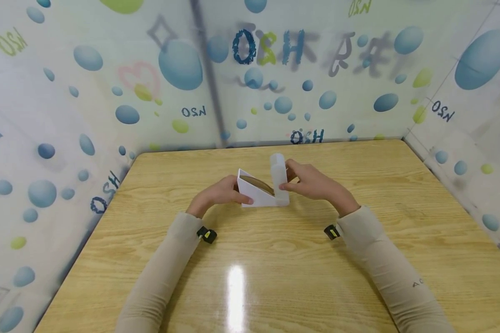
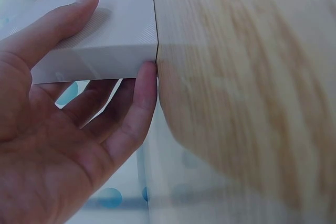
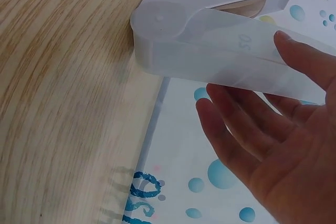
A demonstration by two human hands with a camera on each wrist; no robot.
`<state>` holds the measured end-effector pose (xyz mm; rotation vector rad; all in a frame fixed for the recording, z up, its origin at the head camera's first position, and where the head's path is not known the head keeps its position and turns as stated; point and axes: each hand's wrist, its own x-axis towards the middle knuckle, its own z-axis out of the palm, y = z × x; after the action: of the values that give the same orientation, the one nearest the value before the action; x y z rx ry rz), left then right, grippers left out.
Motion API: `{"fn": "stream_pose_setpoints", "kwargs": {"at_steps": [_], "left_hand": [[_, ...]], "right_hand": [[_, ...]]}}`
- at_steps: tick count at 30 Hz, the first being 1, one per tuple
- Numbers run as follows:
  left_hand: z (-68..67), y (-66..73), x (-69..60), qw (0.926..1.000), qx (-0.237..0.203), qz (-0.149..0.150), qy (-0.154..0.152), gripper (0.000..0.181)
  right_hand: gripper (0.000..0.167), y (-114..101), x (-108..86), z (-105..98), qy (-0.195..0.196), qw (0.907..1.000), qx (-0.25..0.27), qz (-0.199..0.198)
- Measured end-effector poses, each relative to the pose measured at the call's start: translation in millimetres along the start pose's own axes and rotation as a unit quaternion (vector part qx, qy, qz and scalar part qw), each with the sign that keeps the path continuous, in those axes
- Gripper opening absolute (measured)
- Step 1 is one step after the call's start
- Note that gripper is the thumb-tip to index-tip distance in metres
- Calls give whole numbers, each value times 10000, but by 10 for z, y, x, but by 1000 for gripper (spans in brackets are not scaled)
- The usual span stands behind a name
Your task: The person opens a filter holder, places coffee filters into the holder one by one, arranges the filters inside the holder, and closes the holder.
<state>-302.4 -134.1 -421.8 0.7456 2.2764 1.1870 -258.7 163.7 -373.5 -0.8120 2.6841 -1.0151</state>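
A white wedge-sided case (image 1: 258, 196) stands on the wooden table, with a frosted translucent cover (image 1: 278, 175) hinged at its right end and swung upright. Something brown and curved (image 1: 256, 183) shows inside the case; its kind is unclear. My left hand (image 1: 225, 190) grips the case's left end, thumb on the near side; in the left wrist view the fingers curl behind the white case (image 2: 113, 30). At the cover is my right hand (image 1: 312, 180), pinching it between thumb and fingers. The right wrist view shows the cover (image 3: 210, 56) and its round hinge (image 3: 160, 18) close up.
The wooden table (image 1: 275, 268) reaches to patterned walls (image 1: 250, 101) at the back and sides. A dark wrist camera sits at the left cuff (image 1: 207, 234), another at the right cuff (image 1: 332, 231). Light glares off the tabletop near the front.
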Motion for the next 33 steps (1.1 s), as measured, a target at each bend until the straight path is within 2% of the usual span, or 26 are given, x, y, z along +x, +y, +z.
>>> {"fn": "stream_pose_setpoints", "kwargs": {"at_steps": [33], "left_hand": [[-2,-4,3,10000,41,10,32,34]], "right_hand": [[41,-60,21,64,-43,9999,54,120]]}}
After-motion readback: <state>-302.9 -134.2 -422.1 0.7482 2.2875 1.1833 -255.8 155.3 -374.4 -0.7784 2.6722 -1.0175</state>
